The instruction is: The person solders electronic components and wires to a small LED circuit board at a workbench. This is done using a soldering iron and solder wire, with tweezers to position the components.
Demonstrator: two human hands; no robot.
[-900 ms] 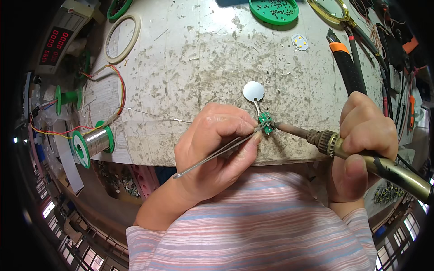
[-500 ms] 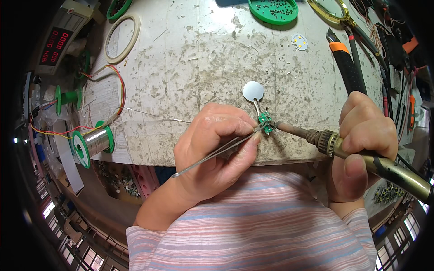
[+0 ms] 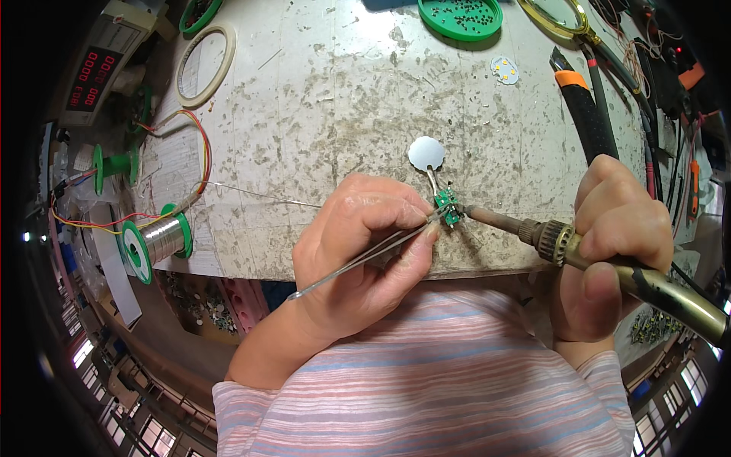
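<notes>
A small green circuit board (image 3: 448, 207) lies near the front edge of the worktable, joined by short wires to a round whitish disc (image 3: 426, 154). My left hand (image 3: 369, 247) pinches a pair of thin metal tweezers (image 3: 346, 268), whose tips reach the board. A thin strand of solder wire (image 3: 263, 196) runs from the left to behind that hand. My right hand (image 3: 613, 244) is wrapped round the handle of a soldering iron (image 3: 640, 286). The iron's tip is at the board's right side; whether it touches cannot be told.
Left stand a solder spool (image 3: 158, 238), coloured wires (image 3: 207, 148), a tape ring (image 3: 205, 67) and a meter with a red display (image 3: 106, 61). Farther back are a green dish of small parts (image 3: 461, 19), a round LED board (image 3: 505, 71), a magnifying glass (image 3: 586, 34) and a utility knife (image 3: 585, 107).
My right hand and the soldering iron have shifted very slightly to the right. The left hand, tweezers and board stay where they were. The meter's reading differs.
</notes>
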